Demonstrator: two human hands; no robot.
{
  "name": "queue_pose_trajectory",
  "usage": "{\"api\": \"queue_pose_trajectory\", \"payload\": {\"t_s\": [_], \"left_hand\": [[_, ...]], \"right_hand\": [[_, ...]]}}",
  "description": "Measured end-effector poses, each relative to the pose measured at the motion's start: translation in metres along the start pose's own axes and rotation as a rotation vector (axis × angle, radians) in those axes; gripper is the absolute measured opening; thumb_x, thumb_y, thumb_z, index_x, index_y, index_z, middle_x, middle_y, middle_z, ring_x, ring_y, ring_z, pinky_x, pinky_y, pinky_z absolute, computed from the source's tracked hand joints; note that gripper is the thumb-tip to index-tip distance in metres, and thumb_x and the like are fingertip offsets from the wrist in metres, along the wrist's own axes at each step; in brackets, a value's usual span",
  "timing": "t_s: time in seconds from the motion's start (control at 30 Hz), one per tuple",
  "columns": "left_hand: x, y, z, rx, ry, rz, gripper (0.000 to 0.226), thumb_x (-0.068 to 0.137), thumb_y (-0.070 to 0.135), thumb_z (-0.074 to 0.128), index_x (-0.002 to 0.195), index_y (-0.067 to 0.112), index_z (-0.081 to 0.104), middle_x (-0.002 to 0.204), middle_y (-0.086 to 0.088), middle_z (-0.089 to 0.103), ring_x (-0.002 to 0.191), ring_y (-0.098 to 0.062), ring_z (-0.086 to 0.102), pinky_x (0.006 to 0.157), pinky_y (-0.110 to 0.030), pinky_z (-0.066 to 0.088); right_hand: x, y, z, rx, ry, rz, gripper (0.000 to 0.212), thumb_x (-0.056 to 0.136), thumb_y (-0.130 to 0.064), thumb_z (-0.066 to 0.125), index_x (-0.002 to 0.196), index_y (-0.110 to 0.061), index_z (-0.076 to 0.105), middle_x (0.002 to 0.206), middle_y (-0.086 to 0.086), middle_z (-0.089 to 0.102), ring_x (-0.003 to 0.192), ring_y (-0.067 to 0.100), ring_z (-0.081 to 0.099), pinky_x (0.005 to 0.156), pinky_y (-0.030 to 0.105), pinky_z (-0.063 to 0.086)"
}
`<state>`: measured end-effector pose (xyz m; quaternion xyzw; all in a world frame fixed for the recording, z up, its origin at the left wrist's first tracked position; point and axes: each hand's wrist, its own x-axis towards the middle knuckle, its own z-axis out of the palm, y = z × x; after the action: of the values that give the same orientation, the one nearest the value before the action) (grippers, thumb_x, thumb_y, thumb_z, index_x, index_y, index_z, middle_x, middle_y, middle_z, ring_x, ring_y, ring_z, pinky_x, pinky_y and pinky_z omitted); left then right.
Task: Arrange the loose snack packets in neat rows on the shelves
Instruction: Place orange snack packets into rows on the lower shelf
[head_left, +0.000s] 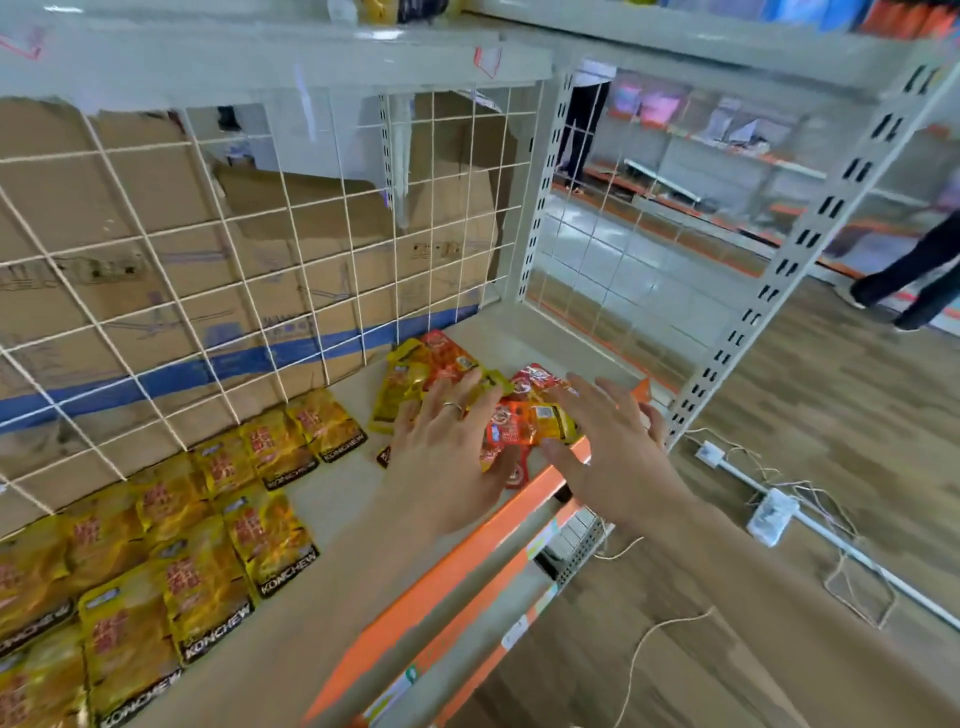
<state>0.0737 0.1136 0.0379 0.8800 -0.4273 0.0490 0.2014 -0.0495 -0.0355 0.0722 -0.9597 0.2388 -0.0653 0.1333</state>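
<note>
A pale shelf (332, 519) with an orange front edge (467, 561) fills most of the view, and a white wire grid (208, 260) closes its far side. Brown cardboard boxes (156, 197) stand behind the grid, one of them crossed by a blue band.

On the left part of the shelf, yellow snack packets (208, 519) lie flat in rows that run from the near left towards the far middle. Their edges touch or slightly overlap.

At the right end, near the front edge, a loose pile of red and yellow packets (519, 415) lies jumbled, the packets overlapping at odd angles.

The left hand (447, 457) is spread wide, its straight fingers resting on the left side of the pile and gripping nothing. The right hand (613, 457) is also spread flat with its fingers apart, over the right side of the pile and the front edge. I cannot tell whether it touches the packets.

A ring (453, 409) sits on one finger of the left hand.
</note>
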Motion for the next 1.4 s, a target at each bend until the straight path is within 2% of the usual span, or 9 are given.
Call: {"api": "queue_pose_trajectory", "payload": {"t_s": [0.2,0.43,0.73,1.0,1.07,1.13,1.23,1.33,1.4], "left_hand": [[0.027,-0.016,0.0,-0.002,-0.024,-0.021,0.07,0.086,0.063,0.024,0.147,0.033,0.041,0.159,0.007,0.035,0.147,-0.025,0.031,0.117,-0.054,0.028],[0.066,-0.016,0.018,0.015,-0.126,-0.113,0.063,0.098,0.055,0.043,0.154,0.035,0.023,0.164,0.008,0.022,0.152,-0.023,0.015,0.123,-0.05,0.011],[0.123,-0.002,0.07,0.029,-0.18,-0.179,0.063,0.098,0.055,0.043,0.154,0.03,0.027,0.16,0.004,0.03,0.15,-0.02,0.019,0.12,-0.049,0.018],[0.147,0.018,0.093,0.052,-0.235,-0.255,0.06,0.099,0.051,0.042,0.153,0.028,0.028,0.16,0.005,0.029,0.149,-0.024,0.017,0.12,-0.049,0.017],[0.152,0.02,0.096,0.039,-0.198,-0.276,0.06,0.099,0.05,0.043,0.153,0.029,0.029,0.16,0.006,0.029,0.149,-0.021,0.018,0.121,-0.047,0.017],[0.156,0.021,0.097,0.012,-0.148,-0.297,0.059,0.099,0.048,0.046,0.153,0.029,0.032,0.159,0.006,0.032,0.148,-0.017,0.022,0.121,-0.042,0.017],[0.16,0.023,0.093,0.003,-0.068,-0.303,0.056,0.098,0.045,0.051,0.15,0.027,0.039,0.155,0.006,0.039,0.144,-0.016,0.03,0.119,-0.036,0.02],[0.162,0.022,0.085,-0.118,0.058,-0.365,0.047,0.098,0.037,0.056,0.143,0.024,0.05,0.143,0.002,0.053,0.133,-0.018,0.046,0.112,-0.034,0.036],[0.162,0.023,0.078,-0.266,0.152,-0.414,0.039,0.098,0.032,0.058,0.136,0.024,0.058,0.129,0.004,0.063,0.117,-0.013,0.058,0.102,-0.034,0.048]], "right_hand": [[0.048,0.006,0.003,0.018,-0.012,0.003,0.054,0.098,-0.05,0.047,0.149,-0.042,0.032,0.163,-0.017,0.016,0.15,0.011,0.005,0.12,0.052,0.001],[0.103,0.03,0.012,0.066,-0.098,0.001,0.055,0.1,-0.044,0.046,0.151,-0.037,0.029,0.161,-0.016,0.023,0.148,0.009,0.009,0.118,0.047,0.004],[0.166,0.087,0.036,-0.007,-0.352,0.133,0.059,0.095,-0.036,0.055,0.15,-0.031,0.034,0.151,0.002,0.042,0.14,0.025,0.035,0.109,0.048,0.038],[0.186,0.108,0.055,-0.016,-0.362,0.143,0.045,0.089,-0.034,0.06,0.132,-0.022,0.05,0.129,0.009,0.057,0.118,0.03,0.057,0.091,0.041,0.052],[0.195,0.113,0.054,0.059,-0.386,0.152,0.039,0.087,-0.038,0.065,0.118,-0.014,0.059,0.116,0.01,0.064,0.109,0.031,0.061,0.083,0.034,0.052],[0.201,0.117,0.05,0.143,-0.414,0.155,0.028,0.086,-0.039,0.068,0.096,-0.013,0.066,0.091,0.006,0.065,0.094,0.029,0.062,0.066,0.027,0.045],[0.213,0.126,0.043,0.246,-0.358,0.188,0.018,0.088,-0.027,0.065,0.072,-0.02,0.059,0.067,-0.003,0.056,0.079,0.024,0.058,0.054,0.027,0.036],[0.223,0.13,0.028,0.442,-0.161,0.187,0.017,0.088,-0.018,0.065,0.071,-0.02,0.065,0.072,0.0,0.067,0.077,0.024,0.061,0.061,0.027,0.043],[0.225,0.121,0.016,0.59,-0.076,0.131,0.019,0.089,-0.018,0.067,0.071,-0.027,0.065,0.073,-0.009,0.067,0.075,0.014,0.063,0.062,0.023,0.042]]}}
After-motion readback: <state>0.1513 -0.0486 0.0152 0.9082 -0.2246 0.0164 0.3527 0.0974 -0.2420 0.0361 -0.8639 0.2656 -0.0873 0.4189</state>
